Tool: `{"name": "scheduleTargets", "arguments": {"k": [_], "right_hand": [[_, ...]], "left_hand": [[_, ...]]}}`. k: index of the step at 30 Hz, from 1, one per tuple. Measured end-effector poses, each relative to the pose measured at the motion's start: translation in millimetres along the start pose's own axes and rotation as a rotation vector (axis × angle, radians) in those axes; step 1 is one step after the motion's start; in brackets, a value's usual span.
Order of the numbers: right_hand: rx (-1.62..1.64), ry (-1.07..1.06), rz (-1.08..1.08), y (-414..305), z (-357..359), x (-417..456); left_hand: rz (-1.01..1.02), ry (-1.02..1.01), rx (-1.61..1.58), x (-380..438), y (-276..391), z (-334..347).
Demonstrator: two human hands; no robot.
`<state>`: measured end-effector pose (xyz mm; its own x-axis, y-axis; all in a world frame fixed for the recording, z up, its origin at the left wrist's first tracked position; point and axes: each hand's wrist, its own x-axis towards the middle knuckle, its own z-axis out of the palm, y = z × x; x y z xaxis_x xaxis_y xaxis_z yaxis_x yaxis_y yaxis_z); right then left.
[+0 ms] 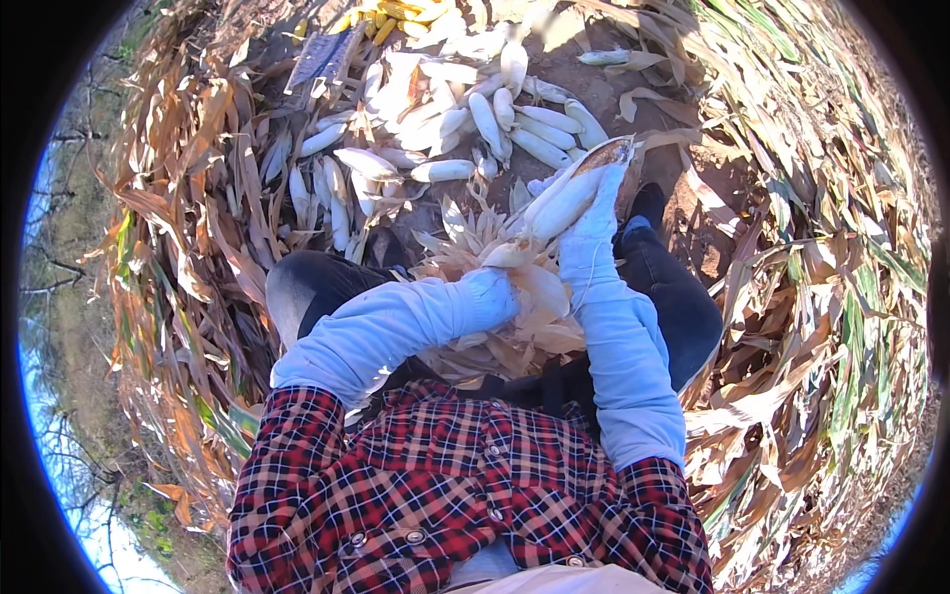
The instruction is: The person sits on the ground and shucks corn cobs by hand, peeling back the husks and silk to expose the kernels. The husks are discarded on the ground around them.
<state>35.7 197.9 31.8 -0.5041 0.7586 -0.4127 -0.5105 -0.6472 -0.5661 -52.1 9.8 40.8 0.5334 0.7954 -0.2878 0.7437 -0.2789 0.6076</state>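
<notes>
An ear of corn in pale dry husk is held slantwise above my lap, its darker tip up and to the right. My right hand, in a white glove, grips the ear along its upper right side. My left hand, also gloved, is at the ear's lower end, by the shank; husk leaves hide most of its fingers. Loose peeled husks lie in a heap between my legs, beneath both hands.
Many corn ears in pale husk lie on the soil ahead. Bare yellow ears are piled at the top, near a dark flat object. Dry corn stalks and leaves are banked up at the left and right.
</notes>
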Motion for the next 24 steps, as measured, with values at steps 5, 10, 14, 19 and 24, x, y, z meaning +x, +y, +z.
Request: {"name": "scheduleTargets", "arguments": {"k": [5, 10, 14, 19, 24], "right_hand": [[-0.070, -0.092, -0.020, -6, 1, -9], [-0.043, -0.112, 0.171, 14, 5, -16], [-0.071, -0.150, 0.147, 28, 11, -31], [-0.079, -0.274, 0.239, 48, -3, -28], [-0.162, -0.312, 0.188, 65, -31, -8]], "left_hand": [[-0.026, 0.146, -0.566, -17, 17, -41], [-0.335, 0.875, -1.227, -17, 5, -73], [-0.400, 1.073, -1.005, -15, -15, -87], [-0.454, 1.095, -0.746, -14, -14, -92], [-0.569, 1.033, -0.544, -18, -14, -96]]}}
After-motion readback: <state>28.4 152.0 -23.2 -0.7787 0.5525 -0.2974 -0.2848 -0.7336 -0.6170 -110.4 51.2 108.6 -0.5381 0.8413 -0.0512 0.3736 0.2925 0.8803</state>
